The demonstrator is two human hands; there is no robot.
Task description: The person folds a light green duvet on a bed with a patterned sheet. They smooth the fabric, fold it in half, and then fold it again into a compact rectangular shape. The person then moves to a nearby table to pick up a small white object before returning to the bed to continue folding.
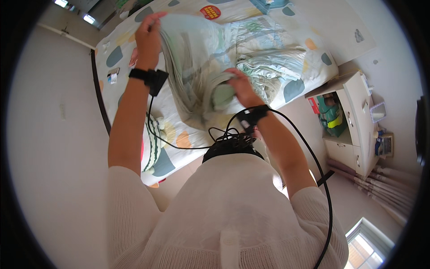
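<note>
My left hand (149,38) is raised at the upper left, its fingers closed on one edge of a thin, pale green and grey quilt (195,50). From there the cloth hangs in loose, blurred folds across the bed. Nearer the middle, my right hand (242,85) grips another edge, beside a rounded fold that shows a pale green side. The rest of the quilt lies crumpled on the bed to the right of my hands. Both wrists wear black straps with small devices, and black cables run from them to my waist.
The bed's patterned sheet (161,164) lies under the quilt. A striped green and white cushion (153,148) is near my left forearm, a small phone-like item (113,74) farther left. At the right stands a white cabinet (341,149) with an open compartment. A cable loops past my right arm.
</note>
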